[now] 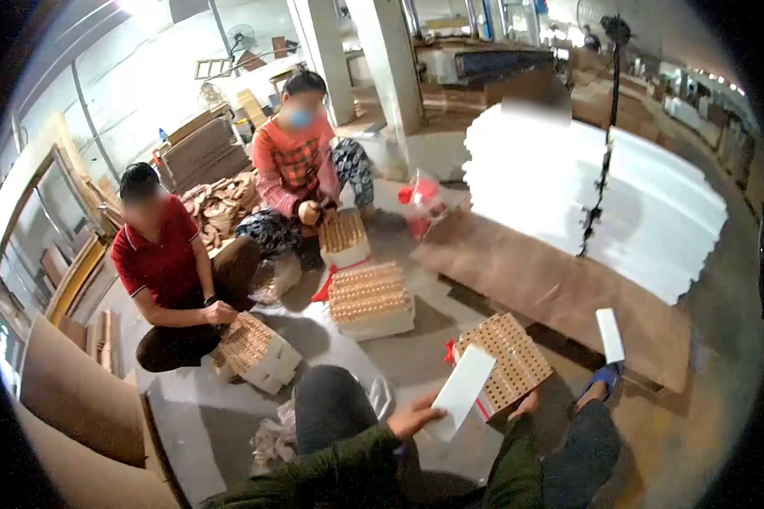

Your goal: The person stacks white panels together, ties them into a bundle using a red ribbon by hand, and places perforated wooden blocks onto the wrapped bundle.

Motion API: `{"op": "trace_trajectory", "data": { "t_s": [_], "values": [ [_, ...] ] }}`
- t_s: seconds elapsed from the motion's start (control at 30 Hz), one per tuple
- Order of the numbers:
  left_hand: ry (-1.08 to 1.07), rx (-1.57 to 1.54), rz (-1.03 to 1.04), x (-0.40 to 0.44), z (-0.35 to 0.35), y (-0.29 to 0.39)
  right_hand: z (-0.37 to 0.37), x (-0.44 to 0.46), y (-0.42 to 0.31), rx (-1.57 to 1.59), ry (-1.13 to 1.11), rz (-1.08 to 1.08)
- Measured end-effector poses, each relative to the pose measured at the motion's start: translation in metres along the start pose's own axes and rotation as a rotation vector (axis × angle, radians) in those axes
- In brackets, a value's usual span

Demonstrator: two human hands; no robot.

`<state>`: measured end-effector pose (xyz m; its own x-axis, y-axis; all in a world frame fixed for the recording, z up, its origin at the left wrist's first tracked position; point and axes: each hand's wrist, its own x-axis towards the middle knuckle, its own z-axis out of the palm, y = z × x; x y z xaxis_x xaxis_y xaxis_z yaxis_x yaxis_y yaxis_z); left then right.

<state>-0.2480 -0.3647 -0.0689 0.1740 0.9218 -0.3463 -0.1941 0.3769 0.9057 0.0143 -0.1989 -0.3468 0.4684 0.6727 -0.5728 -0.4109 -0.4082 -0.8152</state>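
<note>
My left hand (413, 419), in a dark green sleeve, is closed on the near end of a flat white rectangular strip (465, 386). The strip slants up to the right and overlaps the left part of a tan block with rows of round holes (511, 356). My right hand (526, 405) grips the near edge of that holed block, its fingers partly hidden beneath it. Red material shows at the block's left corner. Another white strip (609, 336) leans near the blue sandal on my right foot.
Two people (165, 263) sit across from me, their hands on similar blocks. A tan-topped white block (369, 299) stands between us. At right, stacked white sheets (586, 195) rest on a low brown board (560, 280). Crumpled cloth (273, 437) lies by my left knee.
</note>
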Motion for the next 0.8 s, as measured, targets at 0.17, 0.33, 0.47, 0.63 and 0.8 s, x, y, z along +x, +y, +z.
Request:
{"op": "trace_trajectory", "data": {
  "t_s": [0.17,0.33,0.47,0.63,0.8],
  "values": [
    [0.047,0.152,0.095,0.027,-0.007,0.036,0.002,-0.013,0.015,-0.12,0.117,0.039],
    [-0.007,-0.036,-0.003,0.044,-0.013,0.015,-0.013,-0.004,0.015,-0.26,0.18,0.04],
    [0.0,0.068,0.015,0.037,0.0,0.033,-0.018,0.01,-0.001,-0.358,0.085,0.069],
    [-0.005,0.049,0.053,0.032,0.001,0.029,-0.025,0.025,-0.013,-0.484,-0.064,0.104],
    [0.026,0.116,0.044,0.027,-0.003,0.03,-0.023,0.022,0.004,-0.571,-0.14,0.115]
  ]
}}
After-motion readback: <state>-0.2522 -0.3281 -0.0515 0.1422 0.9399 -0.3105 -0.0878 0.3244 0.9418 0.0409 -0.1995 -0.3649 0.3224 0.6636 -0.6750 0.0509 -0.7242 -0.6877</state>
